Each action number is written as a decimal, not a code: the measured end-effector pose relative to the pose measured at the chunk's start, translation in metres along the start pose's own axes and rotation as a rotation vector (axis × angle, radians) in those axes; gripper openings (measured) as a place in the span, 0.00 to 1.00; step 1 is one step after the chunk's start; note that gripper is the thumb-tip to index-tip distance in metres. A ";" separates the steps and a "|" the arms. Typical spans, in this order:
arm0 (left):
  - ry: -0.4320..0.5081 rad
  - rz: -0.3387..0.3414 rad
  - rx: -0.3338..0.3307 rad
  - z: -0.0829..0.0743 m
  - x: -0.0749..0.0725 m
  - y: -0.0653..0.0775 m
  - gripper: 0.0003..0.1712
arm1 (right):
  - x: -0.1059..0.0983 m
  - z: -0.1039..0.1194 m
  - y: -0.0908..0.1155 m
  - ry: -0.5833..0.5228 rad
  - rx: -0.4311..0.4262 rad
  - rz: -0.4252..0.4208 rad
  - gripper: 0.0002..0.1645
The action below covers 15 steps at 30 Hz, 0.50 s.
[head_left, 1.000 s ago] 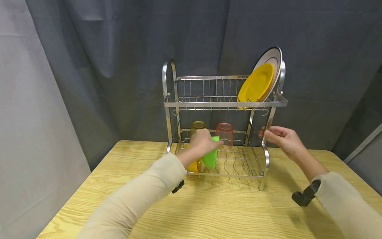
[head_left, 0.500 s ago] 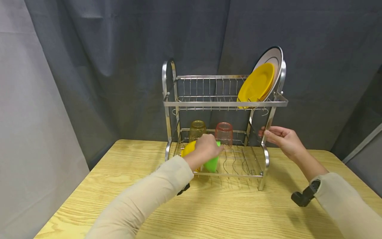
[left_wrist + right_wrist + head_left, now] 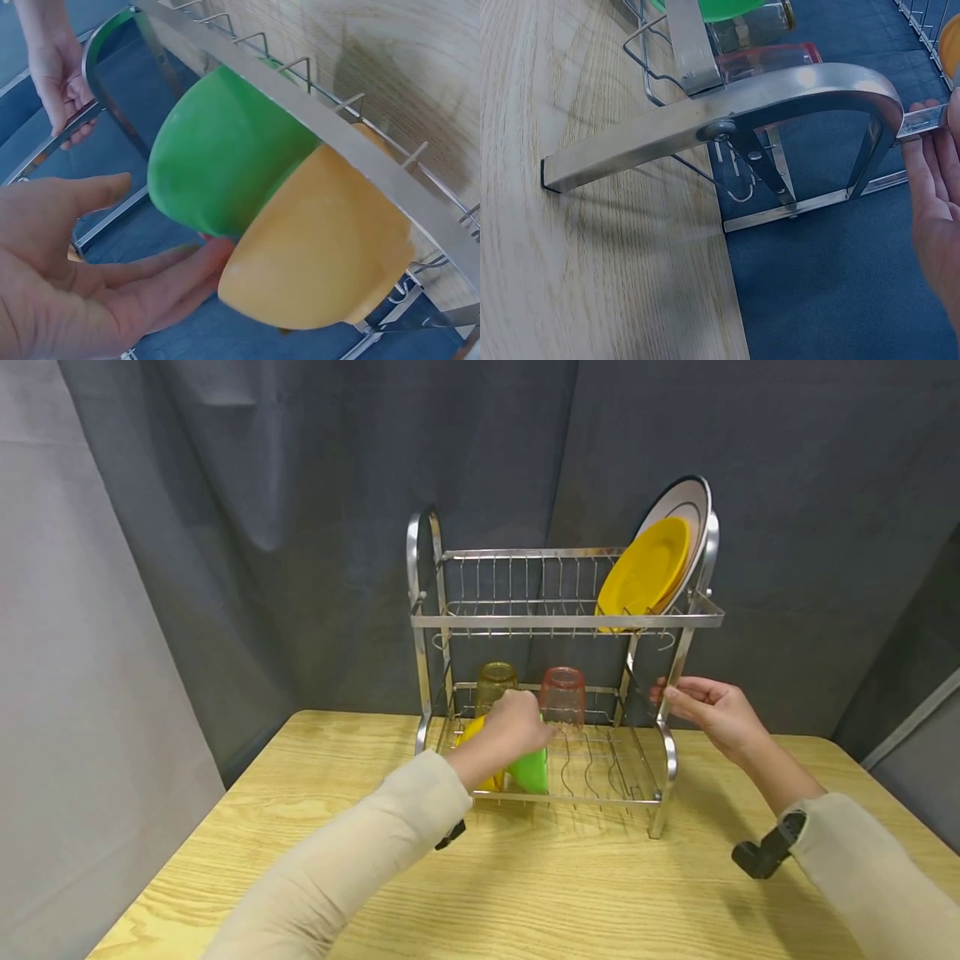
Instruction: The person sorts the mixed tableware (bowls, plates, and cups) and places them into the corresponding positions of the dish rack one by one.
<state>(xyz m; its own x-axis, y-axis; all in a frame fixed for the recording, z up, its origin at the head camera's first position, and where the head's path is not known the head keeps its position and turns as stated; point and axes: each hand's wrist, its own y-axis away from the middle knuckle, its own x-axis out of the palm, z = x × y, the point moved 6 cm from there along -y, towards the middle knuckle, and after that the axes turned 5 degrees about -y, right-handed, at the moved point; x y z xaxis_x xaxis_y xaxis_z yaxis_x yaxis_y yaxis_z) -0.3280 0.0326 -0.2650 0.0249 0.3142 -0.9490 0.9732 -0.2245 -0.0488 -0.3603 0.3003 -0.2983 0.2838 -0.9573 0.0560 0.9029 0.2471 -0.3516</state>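
A green bowl point(image 3: 531, 772) and a yellow bowl point(image 3: 472, 731) stand on edge, side by side, in the lower tier of a metal dish rack point(image 3: 566, 622). My left hand point(image 3: 512, 731) is over them, partly covering both in the head view. In the left wrist view, the thumb of that hand is apart from the green bowl point(image 3: 217, 150), with straight fingers reaching the rims near the yellow bowl point(image 3: 322, 247). My right hand point(image 3: 716, 714) holds the rack's right front upright between thumb and fingers.
Behind the bowls, an amber tumbler point(image 3: 497, 683) and a pink tumbler point(image 3: 562, 697) stand upside down. The upper tier bears a yellow plate point(image 3: 645, 568) and a white dark-rimmed plate point(image 3: 693, 497) at its right end. A dark curtain point(image 3: 315, 527) hangs behind the wooden table point(image 3: 570, 885).
The green bowl has come down into the lower tier beside the yellow one, and my left hand has loosened from it. The right hand keeps its hold on the rack.
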 end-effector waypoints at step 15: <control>0.250 -0.104 0.124 0.037 -0.014 0.038 0.21 | 0.002 -0.001 0.015 0.133 0.069 -0.126 0.11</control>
<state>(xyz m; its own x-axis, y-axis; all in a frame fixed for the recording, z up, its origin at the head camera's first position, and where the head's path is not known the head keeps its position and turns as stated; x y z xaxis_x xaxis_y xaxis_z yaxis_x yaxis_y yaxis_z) -0.2997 -0.0142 -0.2653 -0.0033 0.5553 -0.8317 0.9386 -0.2853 -0.1942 -0.3468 0.3015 -0.3043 0.1257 -0.9916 -0.0302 0.9500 0.1291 -0.2842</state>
